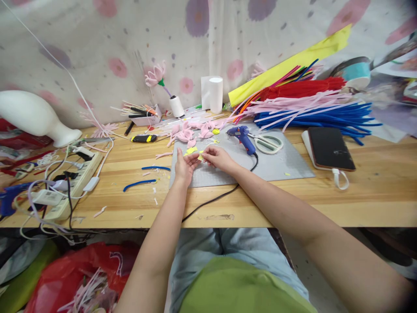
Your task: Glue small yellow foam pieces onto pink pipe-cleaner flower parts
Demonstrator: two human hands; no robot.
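My right hand (220, 158) is closed in a pinch on a small yellow piece (201, 156), whose material I cannot make out. Facing it, my left hand (185, 168) has its thumb raised apart and its fingers stretched out, with the fingertips close to that piece. Just beyond the fingers lies another yellow scrap (191, 150). Both hands are over the left part of a grey mat (276, 167). Pink fuzzy petal shapes (185, 134) lie behind them. To the right are a blue glue gun (241, 138) and white-handled scissors (269, 144).
Blue pipe cleaner pieces (140, 184) and a utility knife (143, 138) lie left of the mat. A power strip (76, 187) with tangled cables stands farther left. Pipe cleaner bundles (312, 115) fill the back right, behind a phone (330, 148). The glue gun's black cord (211, 202) crosses the front.
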